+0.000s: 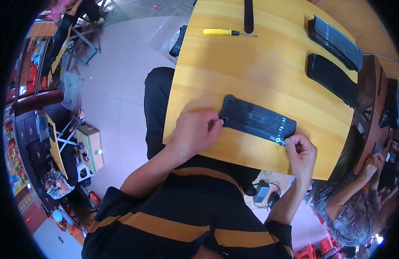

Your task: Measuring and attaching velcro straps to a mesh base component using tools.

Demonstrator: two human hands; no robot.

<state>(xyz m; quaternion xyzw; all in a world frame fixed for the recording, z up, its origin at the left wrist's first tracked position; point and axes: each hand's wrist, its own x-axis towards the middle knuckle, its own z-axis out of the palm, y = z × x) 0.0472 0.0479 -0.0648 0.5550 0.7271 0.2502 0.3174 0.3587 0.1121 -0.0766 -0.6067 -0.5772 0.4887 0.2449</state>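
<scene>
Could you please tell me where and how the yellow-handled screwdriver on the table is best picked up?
Probably by the yellow handle of the screwdriver, from above: it lies flat on the wooden table, handle pointing left, thin shaft right, with bare wood on both sides.

I see both my forearms coming up from the lower edge, bare below striped sleeves. My left hand (195, 131) is curled, knuckles up, fingertips pinched together and pointing right. My right hand (301, 153) sits well apart from it, fingers bent inward, thumb and forefinger pressed closed at the top.
</scene>
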